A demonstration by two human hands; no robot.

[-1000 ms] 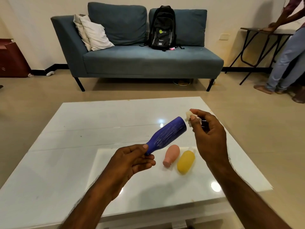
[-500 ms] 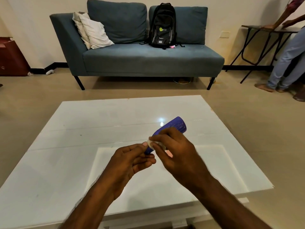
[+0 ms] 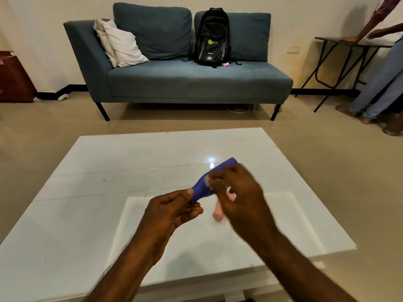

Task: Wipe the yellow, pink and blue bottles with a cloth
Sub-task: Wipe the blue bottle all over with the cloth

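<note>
My left hand (image 3: 172,211) grips the narrow end of the blue bottle (image 3: 204,188), which is held tilted above the white table (image 3: 87,203) with its base pointing up and away. My right hand (image 3: 237,192) pinches a small whitish cloth (image 3: 210,182) and presses it against the bottle's side; the hand is blurred with motion. Part of the pink bottle (image 3: 218,213) lies on the table beneath my right hand. The yellow bottle is hidden behind my right hand.
A blue sofa (image 3: 185,79) with a black backpack (image 3: 212,38) and pillows stands beyond the table. A person (image 3: 379,79) stands at a folding table (image 3: 340,42) at the far right. A brown box (image 3: 13,77) is at the far left.
My right hand came from the bottle's far end down to its neck, then slid back up along its side with the cloth. The left hand kept its grip.
</note>
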